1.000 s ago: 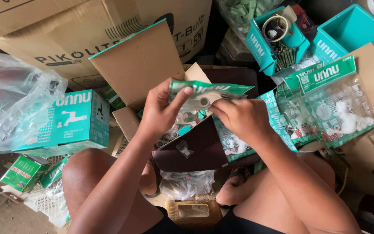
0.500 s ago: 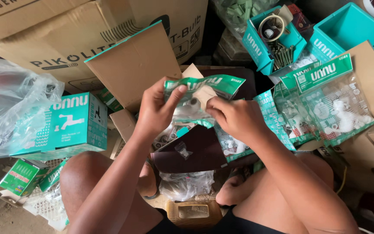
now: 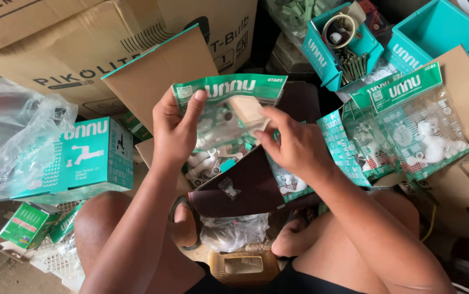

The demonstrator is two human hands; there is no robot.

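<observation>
A clear plastic packet with a green header card is held up in front of me. My left hand grips its left edge, thumb on the green header. My right hand pinches the packet's right side near its middle. Small white plastic fittings lie inside the packet. Below it sits an open dark brown box with loose white fittings at its left edge. More green-headed packets lie to the right.
A teal carton stands at the left beside a crumpled clear bag. Large cardboard boxes fill the back. Two teal bins with small parts sit at upper right. My bare knees and a small wicker piece are below.
Both hands have raised the packet higher and turned it flatter toward me. My right hand has slid from the top edge down to the packet's right side.
</observation>
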